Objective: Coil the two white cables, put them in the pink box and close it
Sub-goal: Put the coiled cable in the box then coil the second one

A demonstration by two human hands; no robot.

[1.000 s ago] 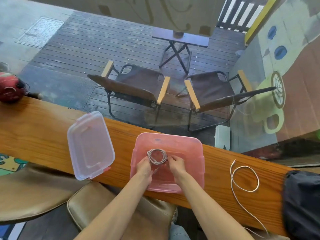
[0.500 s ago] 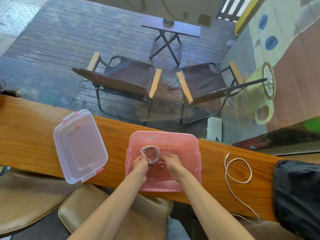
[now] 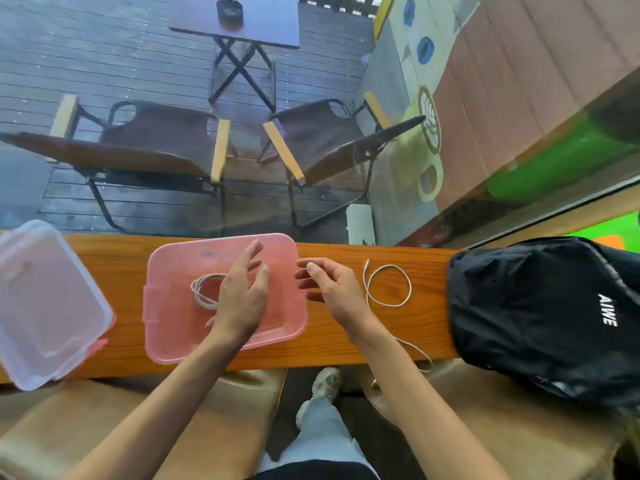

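Observation:
The pink box (image 3: 173,271) stands open on the wooden counter (image 3: 429,327). One coiled white cable (image 3: 202,292) lies inside it, partly hidden by my left hand (image 3: 242,296), which hovers over the box with fingers spread and holds nothing. My right hand (image 3: 329,285) is over the box's right edge, fingers loosely curled, empty. The second white cable (image 3: 388,285) lies in a loose loop on the counter just right of that hand, its tail running off the front edge. The clear lid (image 3: 45,306) lies left of the box.
A black bag (image 3: 547,317) sits on the counter's right end. Brown padded seats (image 3: 214,427) are below the counter's front edge. Behind the counter is a glass pane, with chairs and a small table outside.
Both hands have let go of the coiled cable, which now lies in the box. They have lifted and shifted right, the right hand past the box's edge. The view has turned right.

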